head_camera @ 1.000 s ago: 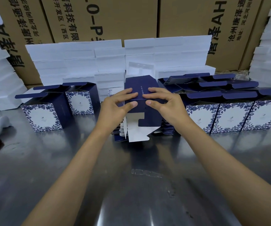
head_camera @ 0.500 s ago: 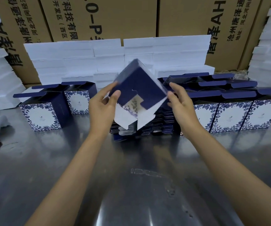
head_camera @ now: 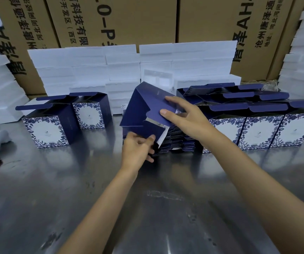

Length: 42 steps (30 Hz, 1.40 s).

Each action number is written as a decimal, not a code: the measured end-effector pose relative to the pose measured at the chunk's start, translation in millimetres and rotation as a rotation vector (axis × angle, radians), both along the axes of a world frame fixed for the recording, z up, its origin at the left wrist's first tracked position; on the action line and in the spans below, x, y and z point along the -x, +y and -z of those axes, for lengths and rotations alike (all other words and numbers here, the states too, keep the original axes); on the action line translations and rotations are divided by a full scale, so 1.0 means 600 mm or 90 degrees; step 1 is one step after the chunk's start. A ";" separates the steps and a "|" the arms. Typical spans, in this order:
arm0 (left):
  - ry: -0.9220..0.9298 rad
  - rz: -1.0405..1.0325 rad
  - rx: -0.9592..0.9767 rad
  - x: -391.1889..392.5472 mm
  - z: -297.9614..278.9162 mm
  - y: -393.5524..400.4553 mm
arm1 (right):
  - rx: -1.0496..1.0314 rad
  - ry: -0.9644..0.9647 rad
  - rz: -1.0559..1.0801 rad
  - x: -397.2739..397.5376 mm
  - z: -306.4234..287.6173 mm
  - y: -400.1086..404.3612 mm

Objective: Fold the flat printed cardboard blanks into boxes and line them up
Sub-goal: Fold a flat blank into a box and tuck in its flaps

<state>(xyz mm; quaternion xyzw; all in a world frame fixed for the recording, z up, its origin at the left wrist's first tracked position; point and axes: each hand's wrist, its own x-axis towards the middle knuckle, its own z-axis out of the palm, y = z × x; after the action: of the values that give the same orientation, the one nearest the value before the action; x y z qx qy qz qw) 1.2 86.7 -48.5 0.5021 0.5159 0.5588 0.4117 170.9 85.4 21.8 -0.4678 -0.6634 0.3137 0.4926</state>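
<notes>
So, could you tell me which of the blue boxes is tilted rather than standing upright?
The half-folded box held in both hands over the stack of blanks; all the others stand upright on the table.

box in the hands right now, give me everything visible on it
The half-folded box is dark blue printed card, white inside, held tilted above the stack of flat blanks. Its bottom flaps are partly closed, with a white edge showing. The left hand grips a lower flap; the right hand presses a tabbed flap down with thumb and fingers.
</notes>
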 end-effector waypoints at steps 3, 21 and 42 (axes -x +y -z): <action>-0.003 0.015 0.031 -0.003 0.001 -0.002 | -0.037 -0.114 0.042 0.006 -0.011 0.010; 0.362 -0.124 -0.388 0.058 -0.105 -0.009 | -0.145 -0.099 0.109 0.058 -0.007 0.016; 0.226 -0.036 -0.327 0.074 -0.093 0.007 | -0.128 0.032 0.129 0.065 0.019 0.009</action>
<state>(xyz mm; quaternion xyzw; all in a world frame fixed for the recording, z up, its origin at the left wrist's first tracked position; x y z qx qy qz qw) -43.5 91.1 7.5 0.6647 0.4354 0.5859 0.1594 132.1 90.7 10.7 -0.4727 -0.6284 0.2058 0.5825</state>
